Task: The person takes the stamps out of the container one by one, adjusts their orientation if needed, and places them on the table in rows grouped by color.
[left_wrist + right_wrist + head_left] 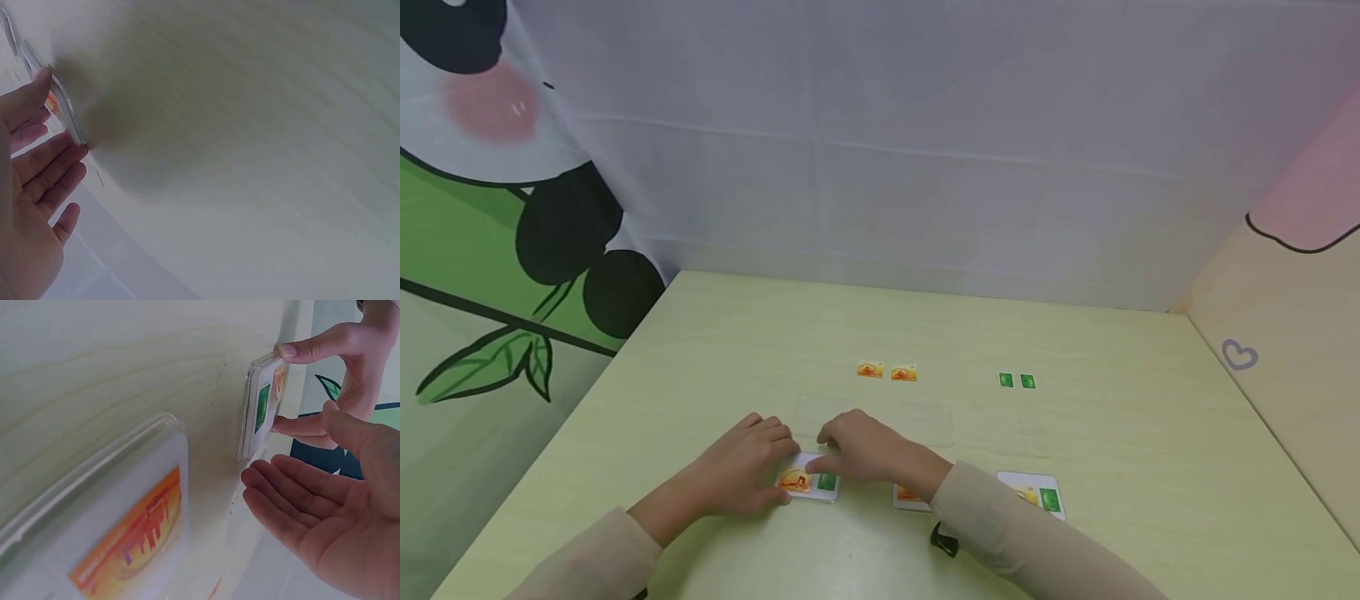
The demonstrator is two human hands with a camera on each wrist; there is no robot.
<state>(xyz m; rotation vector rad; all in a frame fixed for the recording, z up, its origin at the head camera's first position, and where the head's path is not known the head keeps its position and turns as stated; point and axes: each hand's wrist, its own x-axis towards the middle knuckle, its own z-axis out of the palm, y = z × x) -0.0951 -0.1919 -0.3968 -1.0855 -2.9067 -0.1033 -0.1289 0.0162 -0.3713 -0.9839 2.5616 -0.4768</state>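
My left hand (741, 467) grips the left clear plastic case (808, 492) by its opposite edges, thumb on the near edge and fingers on the far one. The case lies flat on the table, with an orange picture and a green picture (263, 407) on white under the plastic. Over its right part hovers my right hand (865, 448), fingers loosely extended and nothing held, as the right wrist view shows. A second case (140, 531) with an orange picture lies partly hidden under the right forearm. Further right is a third case (1036, 482), with a green and a yellow-orange picture.
Two small orange pictures (870, 370) and two small green ones (1006, 380) lie farther back on the table (760, 333). Faint transparent rectangles (925, 425) lie in a row beyond the hands. Printed cloth (850, 150) hangs behind and along both sides.
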